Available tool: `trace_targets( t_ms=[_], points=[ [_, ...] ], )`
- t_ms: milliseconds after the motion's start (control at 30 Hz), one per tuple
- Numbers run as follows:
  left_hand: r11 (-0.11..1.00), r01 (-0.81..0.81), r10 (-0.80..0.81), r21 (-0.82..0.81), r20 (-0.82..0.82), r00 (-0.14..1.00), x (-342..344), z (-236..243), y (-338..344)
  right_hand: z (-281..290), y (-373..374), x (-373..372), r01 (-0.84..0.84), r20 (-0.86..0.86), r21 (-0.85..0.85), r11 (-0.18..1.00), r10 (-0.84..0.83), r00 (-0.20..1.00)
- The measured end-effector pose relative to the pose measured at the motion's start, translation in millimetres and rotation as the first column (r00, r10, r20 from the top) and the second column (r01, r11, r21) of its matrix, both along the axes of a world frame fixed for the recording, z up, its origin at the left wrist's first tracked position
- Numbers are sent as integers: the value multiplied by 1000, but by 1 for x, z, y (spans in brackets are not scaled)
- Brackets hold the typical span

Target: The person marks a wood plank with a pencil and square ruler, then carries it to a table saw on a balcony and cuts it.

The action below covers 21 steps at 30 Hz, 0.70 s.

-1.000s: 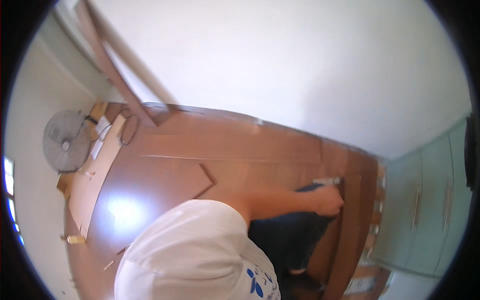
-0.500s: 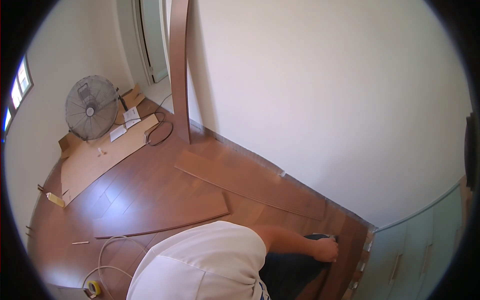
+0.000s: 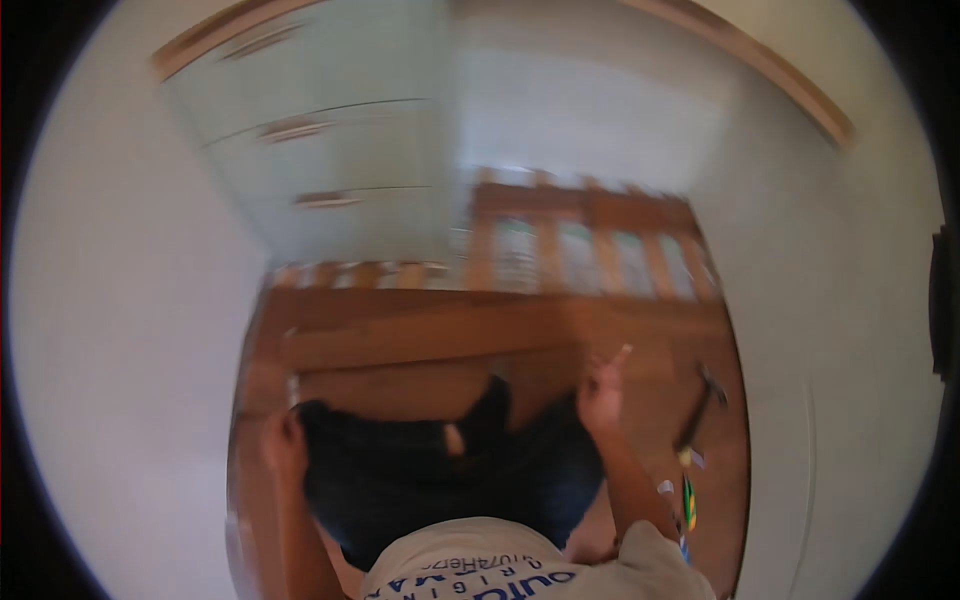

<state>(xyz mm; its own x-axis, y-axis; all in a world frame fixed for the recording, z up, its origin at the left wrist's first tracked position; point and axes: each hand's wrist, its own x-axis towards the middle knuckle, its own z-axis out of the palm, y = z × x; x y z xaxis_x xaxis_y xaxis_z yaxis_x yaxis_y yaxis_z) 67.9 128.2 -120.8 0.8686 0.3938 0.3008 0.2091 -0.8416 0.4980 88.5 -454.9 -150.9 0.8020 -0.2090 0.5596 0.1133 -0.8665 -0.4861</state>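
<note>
I kneel or squat on brown wood flooring [image 3: 350, 385], dark trousers between my hands. My left hand [image 3: 287, 440] hangs by my left knee, smeared by motion; a small pale thing [image 3: 293, 389] shows just beyond its fingers, and I cannot tell if they grip it. My right hand [image 3: 602, 392] is raised beside my right knee, fingers bent together around something thin and pale that I cannot make out. Ahead of both hands a brown floor plank [image 3: 420, 335] lies crosswise. To the right of my right hand a hammer [image 3: 712, 385] lies on the floor.
Pale green cabinet fronts [image 3: 330, 150] with long handles stand ahead on the left. Right of them, wooden battens [image 3: 548, 255] show with gaps between. A tool with a green and yellow handle [image 3: 689, 500] lies near the right wall [image 3: 830, 400]; another wall [image 3: 130, 300] rises at left.
My view has swung from the fan and the leaning plank toward the cabinet. Both hands now show; earlier only one arm reached toward the floor edge by the cabinet.
</note>
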Motion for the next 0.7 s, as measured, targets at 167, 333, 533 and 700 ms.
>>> trace_targets(
  t_ms=[167, 333, 533, 700],
  points=[
    [975, 185, -179, 122, -61, 982, 20, 3, -11, 11, -10, -116, 113, -107, 275, 955, -86, 990],
    [947, 292, -279, 132, -105, 954, 32, -8, -8, -3, -8, -145, 169, -113, 370, 914, -136, 984],
    [951, 295, -276, 93, -176, 945, 36, 1, -9, -3, -10, -128, 170, -135, 435, 884, -123, 983],
    [952, 279, -256, 128, -175, 951, 42, -7, -4, -32, -17, -127, 166, -67, 407, 898, -152, 986]
  ],
)
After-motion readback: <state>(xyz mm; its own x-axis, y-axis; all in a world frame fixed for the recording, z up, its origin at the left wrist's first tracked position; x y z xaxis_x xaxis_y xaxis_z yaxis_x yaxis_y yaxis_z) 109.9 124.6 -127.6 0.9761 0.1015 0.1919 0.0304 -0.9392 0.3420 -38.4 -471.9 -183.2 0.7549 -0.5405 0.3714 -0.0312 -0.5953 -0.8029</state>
